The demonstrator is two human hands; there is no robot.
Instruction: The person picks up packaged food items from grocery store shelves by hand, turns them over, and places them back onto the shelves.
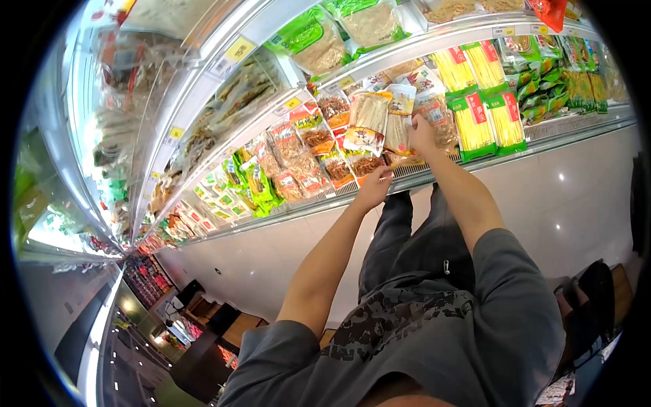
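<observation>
My left hand [375, 188] is at the front edge of the lower shelf, its fingers curled together beside a packet of reddish-brown dried food [366, 165]; anything between them is too small to make out. Further right and higher, my right hand [422, 136] has its fingers closed at the right edge of an upright packet of pale sticks [397, 136]. Just left of that packet, another clear packet of pale sticks [367, 121] leans on the row. A packet of brown dried food [437, 122] lies right of my right hand's fingers.
Green-edged packets of yellow sticks [472, 127] stand at the right. Leftward along the shelf are reddish packets [288, 152] and green packets [258, 186]. An upper shelf with a price rail [380, 62] overhangs the row. A person's legs [586, 295] show at the lower right.
</observation>
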